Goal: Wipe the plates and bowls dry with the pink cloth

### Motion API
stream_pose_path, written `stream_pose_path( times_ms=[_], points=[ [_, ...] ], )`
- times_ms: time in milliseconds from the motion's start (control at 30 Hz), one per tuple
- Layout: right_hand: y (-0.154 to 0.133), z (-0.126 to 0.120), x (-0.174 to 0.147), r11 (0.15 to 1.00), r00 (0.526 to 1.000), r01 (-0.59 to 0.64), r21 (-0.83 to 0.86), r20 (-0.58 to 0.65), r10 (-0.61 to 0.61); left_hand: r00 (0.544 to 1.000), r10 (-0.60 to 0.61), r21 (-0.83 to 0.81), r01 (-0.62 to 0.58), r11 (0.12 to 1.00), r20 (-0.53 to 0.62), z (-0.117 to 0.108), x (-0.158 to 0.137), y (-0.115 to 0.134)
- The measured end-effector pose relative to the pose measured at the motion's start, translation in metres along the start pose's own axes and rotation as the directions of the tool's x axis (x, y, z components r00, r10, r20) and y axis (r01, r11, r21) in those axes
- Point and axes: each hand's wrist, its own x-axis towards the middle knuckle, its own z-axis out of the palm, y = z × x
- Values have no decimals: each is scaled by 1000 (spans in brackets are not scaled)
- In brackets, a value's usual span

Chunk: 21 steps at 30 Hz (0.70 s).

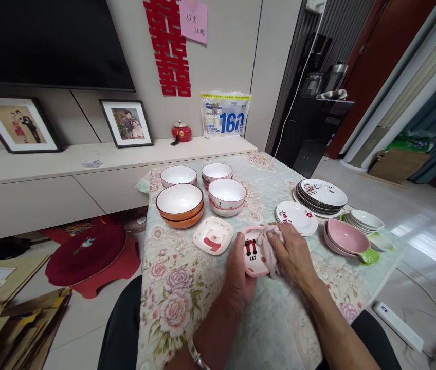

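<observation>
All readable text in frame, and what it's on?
"CAT": pink-rimmed dish in the left hand
"160": plastic pack
"35": pink note; remaining handwriting unclear
"囍", repeated: red paper cutout
Too small or blurred: lettering on bear dish, red jar and red-rimmed front bowl; pack's small print

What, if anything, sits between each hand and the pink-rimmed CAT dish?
Right hand: a pale cloth, bunched under its fingers against the right side of the CAT dish. Left hand: nothing visible in between; it holds the dish's left side directly.
</observation>
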Motion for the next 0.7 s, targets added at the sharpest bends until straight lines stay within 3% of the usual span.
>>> stream_pose_path(
  times_ms=[133, 267, 433, 500, 567, 633, 700],
  points=[
    [-1, -13, 3, 999, 985, -50, 11, -167, 51, 994, -67, -108, 58, 992, -85, 2, 2, 7],
    [-13, -12, -1, 999, 992, 47, -20, -112, -49, 997, -71, -103, 71, 992, -2, 3, 2, 6],
    [-35, 9, -12, 960, 996, 75, -269, -26, -85, 993, -44, -19, 47, 999, 113, 4, -1, -3],
    [-42, 13, -12, 979, 993, 105, -177, -25, -111, 991, -25, 7, 24, 1000, 135, 4, -2, -3],
    [-45, 12, -9, 982, 984, 174, 71, 14, -175, 990, -27, 4, 27, 1000, 140, 3, -2, -1],
    [-45, 5, -4, 931, 960, 208, 299, 120, -253, 989, -39, -21, 43, 999, 142, 0, 0, 1],
    [-44, -5, -1, 901, 910, 197, 386, 269, -314, 990, -44, -38, 50, 998, 133, -3, 2, 2]
  ],
)
